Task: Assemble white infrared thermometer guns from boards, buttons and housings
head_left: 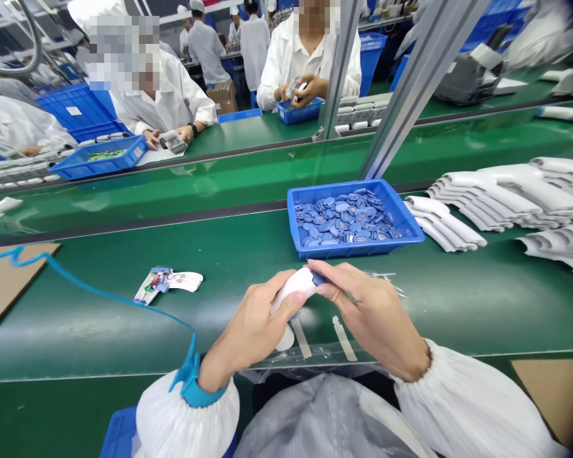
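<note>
In the head view, a white plastic housing point(296, 284) is clamped between the left hand point(251, 331) and the right hand point(367, 312), which are held close together; its long axis is slanted from lower left to upper right, with its far, blue-tipped end nearer the right hand; it is held over a green workbench point(100, 343); a blue tray point(358, 249) of blue discs point(346, 219) is placed ahead, beside stacked white housings point(506, 197); co-workers in white coats point(305, 63) are seen beyond.
</note>
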{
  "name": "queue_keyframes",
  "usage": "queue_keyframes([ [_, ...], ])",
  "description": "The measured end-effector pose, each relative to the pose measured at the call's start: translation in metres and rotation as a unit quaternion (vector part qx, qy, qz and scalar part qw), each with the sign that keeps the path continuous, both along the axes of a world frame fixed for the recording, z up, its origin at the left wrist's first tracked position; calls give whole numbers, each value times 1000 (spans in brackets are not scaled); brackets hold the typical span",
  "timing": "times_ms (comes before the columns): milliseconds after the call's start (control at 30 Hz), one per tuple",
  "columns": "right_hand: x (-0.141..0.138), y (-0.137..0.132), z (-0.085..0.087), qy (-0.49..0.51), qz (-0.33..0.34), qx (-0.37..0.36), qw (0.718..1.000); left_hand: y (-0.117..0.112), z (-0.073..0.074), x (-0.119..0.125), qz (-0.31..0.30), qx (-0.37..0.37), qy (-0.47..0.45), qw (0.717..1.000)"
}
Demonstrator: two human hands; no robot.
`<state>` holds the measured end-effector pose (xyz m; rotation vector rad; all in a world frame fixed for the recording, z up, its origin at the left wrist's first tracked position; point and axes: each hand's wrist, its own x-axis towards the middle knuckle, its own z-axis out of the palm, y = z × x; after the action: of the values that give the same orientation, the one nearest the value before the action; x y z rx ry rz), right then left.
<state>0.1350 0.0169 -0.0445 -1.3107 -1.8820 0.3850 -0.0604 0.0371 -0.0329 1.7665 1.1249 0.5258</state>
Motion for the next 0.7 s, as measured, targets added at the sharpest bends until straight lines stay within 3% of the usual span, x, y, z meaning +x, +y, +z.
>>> queue_keyframes([
  [100, 4, -1, -1, -9, 18, 52, 998, 3, 2, 0, -24, -5, -2, 1000],
  [233, 9, -1, -2, 30, 13, 23, 999, 2, 3, 2, -42, 8, 8, 999],
  [367, 10, -1, 2, 38, -1, -30, 999, -2, 1, 6, -22, 95, 64, 993],
  [500, 5, -3, 4, 1, 14, -54, 998, -3, -2, 13, -29, 125, 85, 988],
  [633, 1, -11, -10, -3, -8, -7, 1000, 0, -6, 17, -57, 214, 160, 962],
  [700, 3, -16, -17, 4, -27, -17, 999, -1, -13, 17, -63, 257, 150, 953],
])
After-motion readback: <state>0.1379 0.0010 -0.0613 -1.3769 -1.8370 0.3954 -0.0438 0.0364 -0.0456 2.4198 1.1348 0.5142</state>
